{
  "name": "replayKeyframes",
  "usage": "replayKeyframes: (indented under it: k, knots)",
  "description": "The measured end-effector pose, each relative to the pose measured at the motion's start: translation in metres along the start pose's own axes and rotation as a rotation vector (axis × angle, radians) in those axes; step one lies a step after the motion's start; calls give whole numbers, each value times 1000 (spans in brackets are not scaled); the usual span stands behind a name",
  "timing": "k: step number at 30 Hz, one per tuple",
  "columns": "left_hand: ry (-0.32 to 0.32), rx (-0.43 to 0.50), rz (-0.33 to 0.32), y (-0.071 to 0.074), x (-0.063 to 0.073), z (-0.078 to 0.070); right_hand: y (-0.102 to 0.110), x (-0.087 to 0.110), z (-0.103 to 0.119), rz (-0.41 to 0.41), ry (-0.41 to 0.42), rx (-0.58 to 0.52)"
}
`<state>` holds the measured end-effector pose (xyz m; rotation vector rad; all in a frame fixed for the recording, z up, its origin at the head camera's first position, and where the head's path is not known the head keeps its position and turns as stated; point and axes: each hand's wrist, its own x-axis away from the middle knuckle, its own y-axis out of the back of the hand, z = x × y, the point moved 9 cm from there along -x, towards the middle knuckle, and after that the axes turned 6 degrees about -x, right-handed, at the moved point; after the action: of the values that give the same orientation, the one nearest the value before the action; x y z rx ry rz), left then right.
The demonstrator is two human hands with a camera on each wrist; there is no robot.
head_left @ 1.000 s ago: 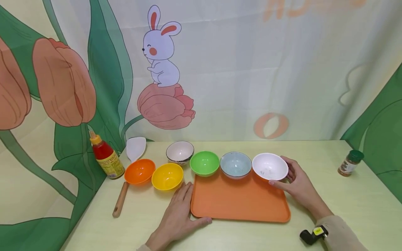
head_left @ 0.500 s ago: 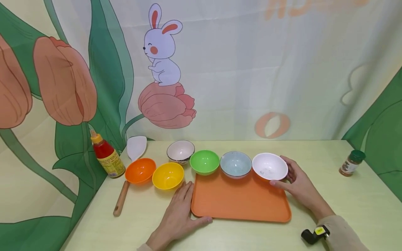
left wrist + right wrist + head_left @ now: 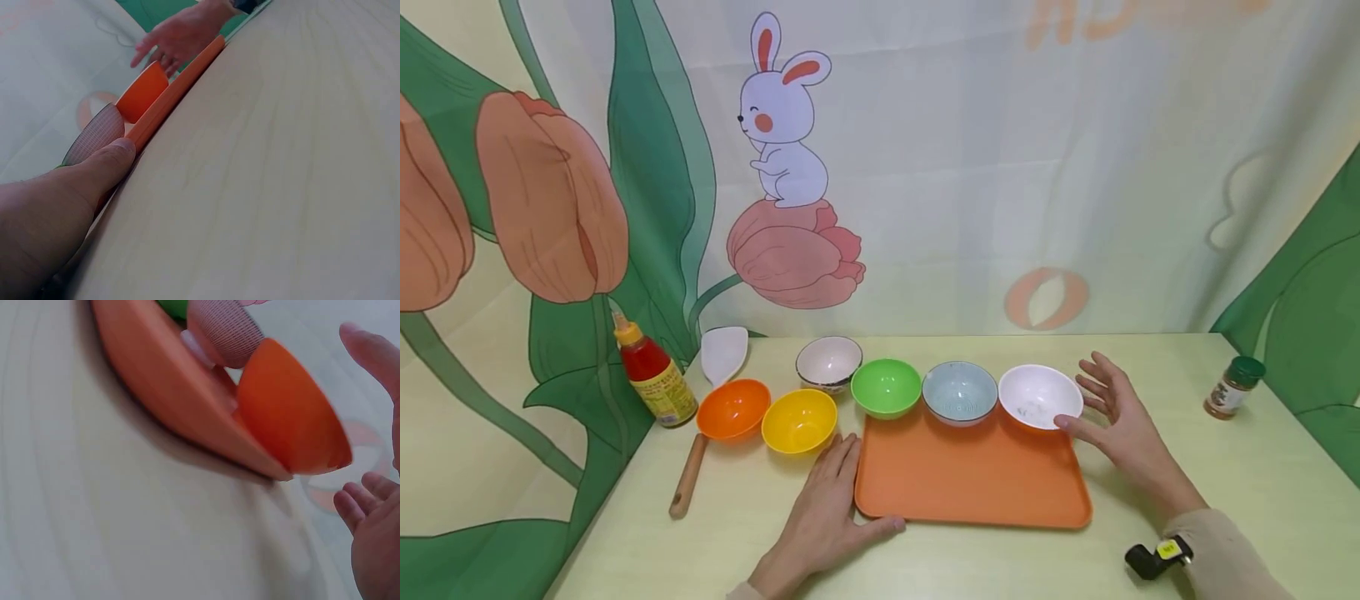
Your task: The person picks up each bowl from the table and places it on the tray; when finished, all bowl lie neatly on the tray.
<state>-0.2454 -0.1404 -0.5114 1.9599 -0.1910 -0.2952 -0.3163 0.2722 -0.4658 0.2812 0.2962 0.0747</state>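
On the orange tray [image 3: 973, 492], a bowl white inside and orange outside [image 3: 1037, 393] stands at the back right corner. My right hand [image 3: 1123, 425] is beside it with fingers spread; the right wrist view shows a gap between the fingers and the orange outer wall [image 3: 287, 412]. My left hand [image 3: 827, 517] lies flat at the tray's front left corner, fingers straight along the left side and thumb at the front edge. In the left wrist view, that thumb [image 3: 115, 159] touches the tray's side. A grey-blue bowl [image 3: 960, 392] and a green bowl [image 3: 887, 387] line the tray's back edge.
Left of the tray stand a yellow bowl [image 3: 799, 423], an orange bowl [image 3: 734, 410] and a dark-rimmed pale bowl [image 3: 830, 363]. A spatula [image 3: 687, 487] lies partly behind the orange bowl, near a sauce bottle [image 3: 658, 379]. A green-capped spice jar [image 3: 1234, 387] stands far right.
My right hand has let go of the white-and-orange bowl and moved slightly right, its fingers opening. The bowls and my left hand stay in place.
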Motion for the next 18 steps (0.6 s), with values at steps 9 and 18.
replayKeyframes:
  k: [9, 18]
  knots:
    - [20, -8, 11, -1, 1, 2, 21, 33, 28, -31, 19, 132]
    - [15, -10, 15, -1, 0, 0, -7, 81, 23, 38, 29, 200]
